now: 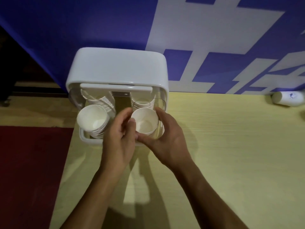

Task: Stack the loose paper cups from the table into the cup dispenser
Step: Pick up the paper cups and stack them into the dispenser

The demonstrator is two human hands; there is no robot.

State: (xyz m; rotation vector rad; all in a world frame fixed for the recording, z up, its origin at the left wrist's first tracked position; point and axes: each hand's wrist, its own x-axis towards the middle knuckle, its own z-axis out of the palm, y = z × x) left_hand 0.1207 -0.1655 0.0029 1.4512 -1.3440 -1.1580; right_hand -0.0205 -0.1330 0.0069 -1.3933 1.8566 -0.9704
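Observation:
A white cup dispenser (pixel 115 66) stands at the table's back edge with two columns of stacked white paper cups. The left stack (pixel 92 120) leans out, its top cup open towards me. At the right column sits a white paper cup (pixel 145 121), held from both sides. My left hand (pixel 119 138) touches its left rim with curled fingers and thumb. My right hand (pixel 166 134) wraps its right side and bottom edge. One loose paper cup (pixel 288 100) lies on its side at the far right of the table.
The pale wooden table (pixel 231 162) stretches right and towards me. Its left edge drops to a dark red floor (pixel 33 171). A blue and white banner (pixel 214 38) hangs right behind the dispenser.

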